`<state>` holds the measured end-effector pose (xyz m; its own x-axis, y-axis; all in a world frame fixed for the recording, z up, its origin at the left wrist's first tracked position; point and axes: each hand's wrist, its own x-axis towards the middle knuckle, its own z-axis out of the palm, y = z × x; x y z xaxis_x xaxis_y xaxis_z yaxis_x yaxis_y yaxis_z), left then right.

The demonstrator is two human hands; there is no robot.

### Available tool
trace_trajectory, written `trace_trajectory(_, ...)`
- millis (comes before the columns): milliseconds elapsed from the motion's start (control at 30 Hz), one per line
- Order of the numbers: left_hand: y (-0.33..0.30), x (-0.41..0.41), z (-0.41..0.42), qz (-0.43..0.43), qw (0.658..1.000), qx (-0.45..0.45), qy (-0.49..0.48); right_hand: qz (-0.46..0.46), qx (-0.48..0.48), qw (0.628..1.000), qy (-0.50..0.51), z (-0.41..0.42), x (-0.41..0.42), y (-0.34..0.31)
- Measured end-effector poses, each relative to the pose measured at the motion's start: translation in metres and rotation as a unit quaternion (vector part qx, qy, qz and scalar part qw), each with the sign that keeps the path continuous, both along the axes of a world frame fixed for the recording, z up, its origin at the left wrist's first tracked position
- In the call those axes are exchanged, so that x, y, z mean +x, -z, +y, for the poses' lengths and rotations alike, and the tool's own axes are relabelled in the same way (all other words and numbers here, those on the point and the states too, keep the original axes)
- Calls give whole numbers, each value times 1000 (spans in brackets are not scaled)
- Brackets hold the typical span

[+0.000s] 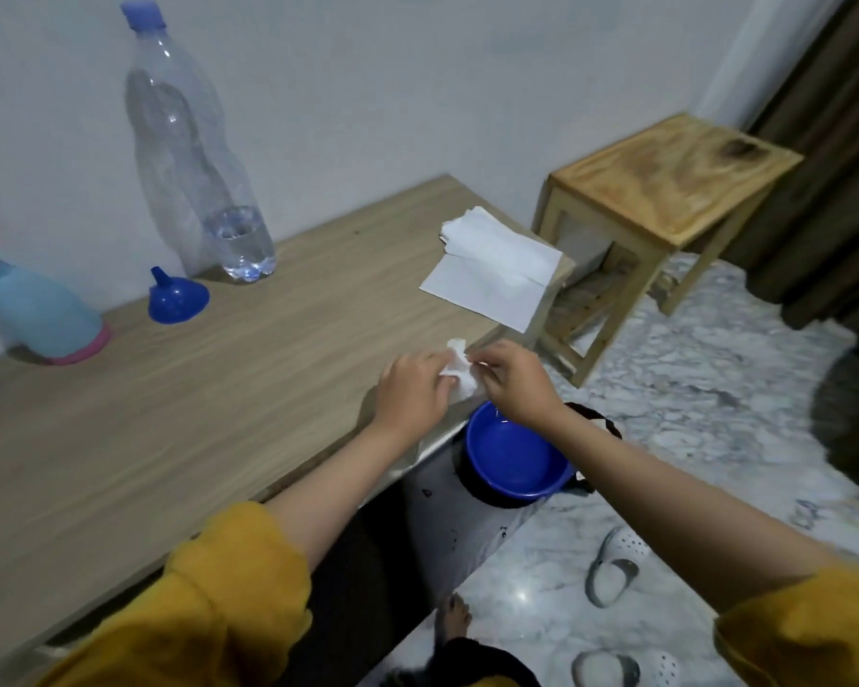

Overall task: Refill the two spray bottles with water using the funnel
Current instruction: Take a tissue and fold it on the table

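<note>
Nearly empty water bottle (197, 156) — blue basin (514, 461) w/ little water.

Dim, flat indoor light with a cool cast. Soft shadows are thrown on the surface (179, 404) beside the water bottle (194, 161). A small glare spot is seen on the marble floor (521, 595). Wide-angle bending is evident at the edges; overall detail is soft and slightly blurred.

The long table (179, 389) has a matt, pale wood-grain top, possibly laminate. The tall clear plastic bottle (189, 156) and the small blue plastic funnel (177, 297) look smooth and glossy. Flat white paper napkins (497, 275) lie matt. The square wooden stool (675, 176) shows bare, knotty grain; the marble-patterned floor (690, 389) shines.
</note>
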<state>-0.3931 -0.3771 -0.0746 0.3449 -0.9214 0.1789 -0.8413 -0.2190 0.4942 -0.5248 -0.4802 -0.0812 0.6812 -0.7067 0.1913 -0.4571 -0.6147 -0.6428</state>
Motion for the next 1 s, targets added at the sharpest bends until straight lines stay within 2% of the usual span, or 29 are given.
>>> trace_trajectory(167,-3,-37,-33,44,995,-75,50,-23,12,999,48,-7,-45,-7)
trace_trajectory(367,9,-87,-101,43,994,-58,87,-96,82,982,140,-48,-108,1)
trace_trajectory(500,23,-130,-166,85,991,-46,94,-138,141,959,202,-97,-154,26)
trace_trajectory(633,48,-177,-234,174,981,11,84,-147,190,932,273,-159,-192,58)
trace_trajectory(867,111,-231,-320,231,960,139,77,-93,263,890,361,-241,-239,116)
trace_trajectory(1000,157,-249,-358,275,930,237,48,-90,319,859,391,-270,-250,153)
